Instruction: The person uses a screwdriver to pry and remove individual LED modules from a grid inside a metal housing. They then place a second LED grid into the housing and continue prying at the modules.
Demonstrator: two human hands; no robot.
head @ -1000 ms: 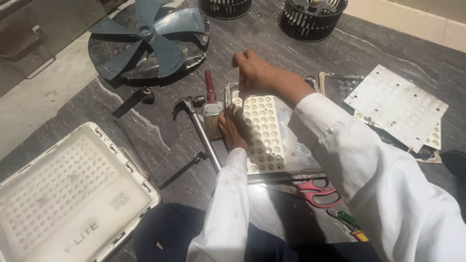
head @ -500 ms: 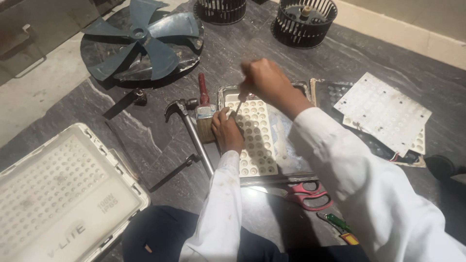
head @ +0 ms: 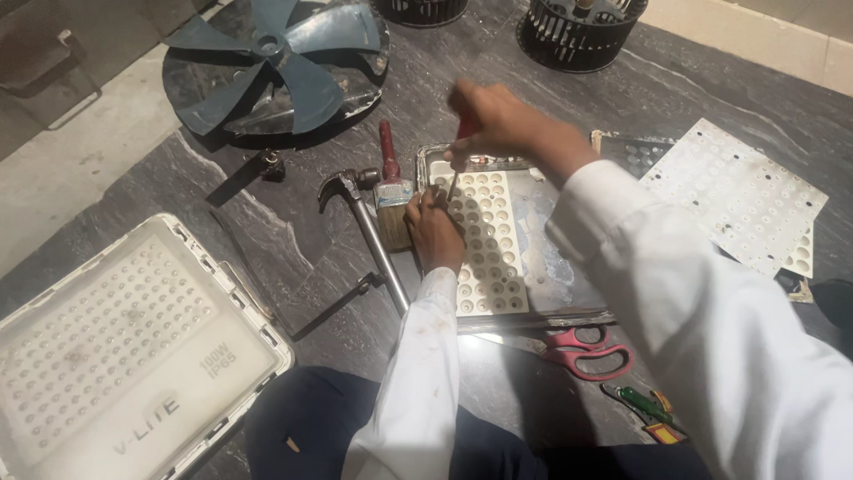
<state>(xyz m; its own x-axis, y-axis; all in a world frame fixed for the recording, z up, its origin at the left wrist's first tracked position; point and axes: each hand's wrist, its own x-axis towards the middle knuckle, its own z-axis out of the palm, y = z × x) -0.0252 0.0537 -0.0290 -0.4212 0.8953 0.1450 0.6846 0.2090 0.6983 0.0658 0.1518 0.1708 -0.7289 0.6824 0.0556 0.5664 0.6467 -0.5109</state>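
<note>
My right hand (head: pixel 498 124) grips a red-handled screwdriver (head: pixel 460 151) held upright, its tip down on the top left corner of a white dimpled lens sheet (head: pixel 489 240). That sheet lies in a shallow metal lamp housing (head: pixel 560 258) on the dark stone floor. My left hand (head: pixel 435 233) rests on the sheet's left edge, fingers pinched close to the screwdriver tip; what they pinch is too small to tell. Both arms wear white sleeves.
A claw hammer (head: pixel 369 227) and a red-handled paintbrush (head: pixel 391 191) lie left of the housing. Red scissors (head: pixel 586 347) and a small green screwdriver (head: pixel 644 409) lie in front. A white floodlight (head: pixel 124 347) sits front left, a fan blade (head: pixel 275 62) far left, spare lens sheets (head: pixel 737 196) right.
The view has shifted slightly. My right hand has lifted and tilted the screwdriver more upright over the sheet's corner. My left hand stays on the sheet's left edge.
</note>
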